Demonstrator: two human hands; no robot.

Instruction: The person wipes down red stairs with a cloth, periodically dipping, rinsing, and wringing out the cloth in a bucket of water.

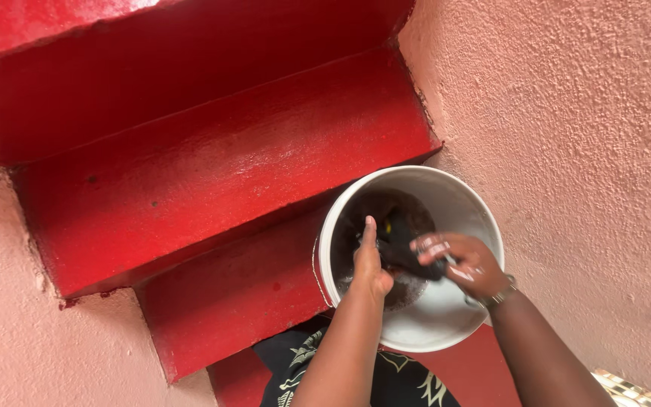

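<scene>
Head view: white bucket (446, 320) sits on a red painted step (212, 173), against a rough pink wall (566, 113). Inside the bucket, murky soapy water (404, 290) and a dark cloth (401, 234), wet, bunched, partly above the water. Left hand (371, 264) is inside the bucket, fingers closed on the near edge of the dark cloth, thumb pointing up. Right hand (457, 256) grips the same cloth from the other side, fingers curled tight over it, foam on the knuckles. Both hands touch the cloth, close together, over the bucket's middle. Metal bracelet (501, 294) on the right wrist. Below the forearms, dark patterned fabric (318, 354) with pale leaf print; whether it is clothing, cannot tell. More red steps rise above, top left.
</scene>
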